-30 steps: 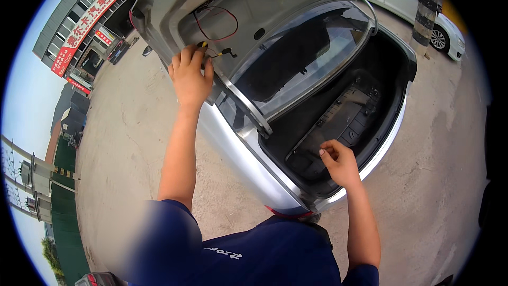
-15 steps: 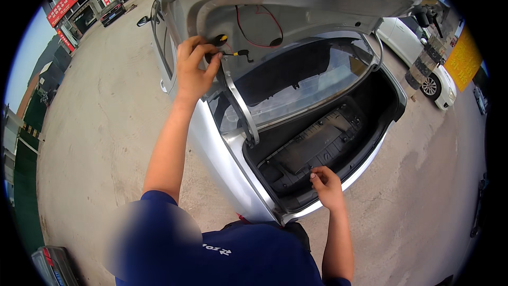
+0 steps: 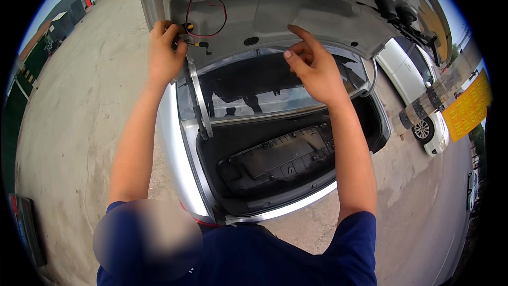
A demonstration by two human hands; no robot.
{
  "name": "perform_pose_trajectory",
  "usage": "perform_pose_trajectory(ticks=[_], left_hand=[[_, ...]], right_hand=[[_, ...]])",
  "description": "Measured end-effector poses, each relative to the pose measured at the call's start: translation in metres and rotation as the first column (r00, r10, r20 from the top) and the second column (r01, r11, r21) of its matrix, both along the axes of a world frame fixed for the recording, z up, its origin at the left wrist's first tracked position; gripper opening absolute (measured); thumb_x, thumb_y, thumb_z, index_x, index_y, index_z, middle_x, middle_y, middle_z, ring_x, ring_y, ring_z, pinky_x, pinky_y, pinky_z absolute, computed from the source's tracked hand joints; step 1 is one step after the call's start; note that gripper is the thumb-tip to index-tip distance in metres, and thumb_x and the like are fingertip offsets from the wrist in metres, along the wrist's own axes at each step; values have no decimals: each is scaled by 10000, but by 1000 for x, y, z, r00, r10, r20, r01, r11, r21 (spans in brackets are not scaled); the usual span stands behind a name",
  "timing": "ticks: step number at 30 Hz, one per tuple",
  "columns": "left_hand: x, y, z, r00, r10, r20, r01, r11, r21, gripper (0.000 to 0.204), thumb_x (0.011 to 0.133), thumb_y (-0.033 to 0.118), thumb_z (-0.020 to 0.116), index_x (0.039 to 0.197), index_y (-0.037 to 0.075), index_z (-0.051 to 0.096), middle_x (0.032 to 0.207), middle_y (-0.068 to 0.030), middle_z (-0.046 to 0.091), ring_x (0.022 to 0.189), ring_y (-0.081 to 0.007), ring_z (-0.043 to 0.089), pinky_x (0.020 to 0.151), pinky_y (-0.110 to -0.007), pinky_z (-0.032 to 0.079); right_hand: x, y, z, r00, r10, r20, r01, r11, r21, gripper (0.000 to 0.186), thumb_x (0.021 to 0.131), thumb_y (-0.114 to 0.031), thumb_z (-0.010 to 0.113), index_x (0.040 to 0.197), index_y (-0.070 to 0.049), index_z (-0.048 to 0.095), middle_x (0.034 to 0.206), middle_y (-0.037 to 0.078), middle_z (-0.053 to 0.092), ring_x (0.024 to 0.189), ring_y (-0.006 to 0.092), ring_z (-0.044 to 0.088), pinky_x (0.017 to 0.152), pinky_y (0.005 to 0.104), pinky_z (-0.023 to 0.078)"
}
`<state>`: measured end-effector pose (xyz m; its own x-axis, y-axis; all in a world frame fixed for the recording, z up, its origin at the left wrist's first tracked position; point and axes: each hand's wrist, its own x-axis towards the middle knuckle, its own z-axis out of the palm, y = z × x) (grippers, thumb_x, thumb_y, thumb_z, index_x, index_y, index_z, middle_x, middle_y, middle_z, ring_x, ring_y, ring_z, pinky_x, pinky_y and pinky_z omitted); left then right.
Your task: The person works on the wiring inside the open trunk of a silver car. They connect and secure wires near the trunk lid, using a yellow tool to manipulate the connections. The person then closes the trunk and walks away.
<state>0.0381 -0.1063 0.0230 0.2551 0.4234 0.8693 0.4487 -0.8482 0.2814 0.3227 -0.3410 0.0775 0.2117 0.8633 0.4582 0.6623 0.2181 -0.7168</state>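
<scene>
Under trunk lid (image 3: 275,13), left hand (image 3: 165,55) near red wire (image 3: 226,15) (right hand (image 3: 316,71) apart)

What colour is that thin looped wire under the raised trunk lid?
The thin looped wire is red and black, clearest in the head view.

left hand (image 3: 166,53) near red wire (image 3: 226,17); right hand (image 3: 316,71) before raised trunk lid (image 3: 270,13).

Outdoors, daylight. White car (image 3: 398,68) partly behind striped pillar (image 3: 425,107); yellow sign (image 3: 468,108) to pillar's right. Pale ground (image 3: 71,127) well to its left.
</scene>
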Motion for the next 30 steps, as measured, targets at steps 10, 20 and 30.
perform_pose_trajectory(ticks=[10, 20, 30], left_hand=[[29, -20, -4, 926, 312, -213, -291, 948, 125, 416, 868, -24, 641, 1232, 121, 781, 1316, -135, 595, 1188, -380, 587, 1034, -476, 524], [34, -12, -13, 850, 462, -252, -421, 884, 201, 422, 867, -16, 662, 1261, 109, 744, 1386, -131, 554, 1180, -384, 562, 1016, -474, 536], [33, -12, -10, 878, 413, -242, -370, 906, 203, 359, 880, 1, 687, 1222, 91, 747, 1316, -143, 589, 1138, -396, 572, 997, -478, 520]], right_hand=[[49, 161, 53, 802, -315, 507, 114, 915, 388, 341, 957, -363, 736, 996, -30, 799, 902, 247, 762, 909, 460, 727, 820, 566, 563], [35, 184, 41, 820, -487, 301, 172, 711, 682, 325, 911, -297, 770, 1149, -76, 744, 898, 174, 773, 836, 385, 754, 724, 498, 584], [44, 179, 14, 995, -28, -96, 87, 716, 693, 208, 979, -222, 745, 1083, -46, 708, 916, 88, 794, 801, 225, 789, 706, 361, 611]])
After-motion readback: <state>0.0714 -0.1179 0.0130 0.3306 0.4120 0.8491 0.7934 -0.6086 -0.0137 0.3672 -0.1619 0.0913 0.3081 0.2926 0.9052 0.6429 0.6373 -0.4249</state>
